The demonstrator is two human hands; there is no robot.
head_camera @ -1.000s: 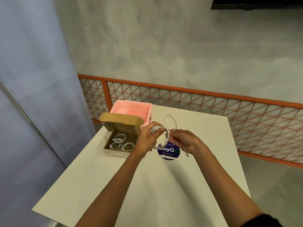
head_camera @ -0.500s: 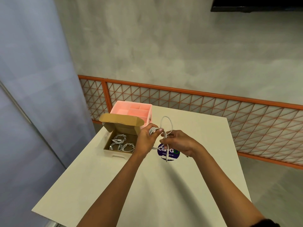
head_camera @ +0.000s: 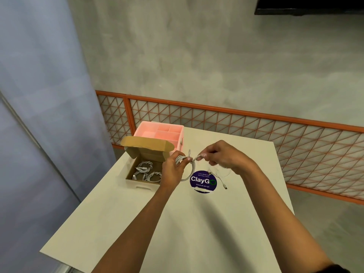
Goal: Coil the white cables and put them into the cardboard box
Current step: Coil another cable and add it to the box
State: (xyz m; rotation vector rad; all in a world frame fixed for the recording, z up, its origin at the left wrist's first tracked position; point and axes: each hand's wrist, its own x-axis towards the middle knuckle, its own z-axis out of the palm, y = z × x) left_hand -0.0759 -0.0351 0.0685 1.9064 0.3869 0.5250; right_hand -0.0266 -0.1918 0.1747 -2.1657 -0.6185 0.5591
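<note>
My left hand [head_camera: 173, 170] grips a coiled white cable [head_camera: 189, 170] just right of the open cardboard box [head_camera: 142, 185]. My right hand [head_camera: 222, 157] pinches the free end of that same cable and holds it taut to the right of the coil. Several coiled white cables [head_camera: 146, 171] lie inside the box, whose lid stands open at the back. Another loose white cable [head_camera: 222, 179] lies on the table under my right hand, with its plug near the sticker.
A pink compartment organizer [head_camera: 161, 133] stands behind the box. A round purple ClayGo sticker [head_camera: 202, 182] is stuck on the white table [head_camera: 177, 223]. An orange lattice railing [head_camera: 256, 127] runs behind the table; a blue partition stands at left.
My right hand has moved up and to the right, pulling the cable's end tight. The tall loop above the coil has shrunk. My left hand stays put.
</note>
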